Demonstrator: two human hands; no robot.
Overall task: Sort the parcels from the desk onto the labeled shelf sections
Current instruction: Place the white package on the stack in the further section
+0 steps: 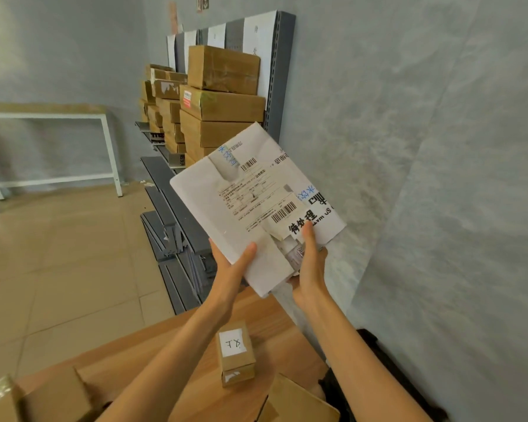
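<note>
Far to my left a white-framed table (48,117) stands against the wall, with a wide stretch of bare tan floor (58,254) between it and me. Nearer, at my lower left, two brown boxes (52,394) sit at the edge of the wooden desk (192,376). One small brown parcel (236,357) with a handwritten white label stands upright mid-desk, between my forearms. Beyond the desk's far edge grey shelf boards (171,214) lie low along the wall. Further back the shelf (279,71) carries several stacks of brown boxes (223,95); the nearest stack is four or five high, and I cannot count the rest.

My left hand (230,269) grips the near-left edge of the white parcel (250,202), thumb on top. My right hand (310,263) clamps its near-right edge, thumb pressing the printed label. I hold the single white parcel raised and tilted over the desk's far edge, in front of the shelf. To my right is grey wall (439,178), close beside the parcel's right corner.
</note>
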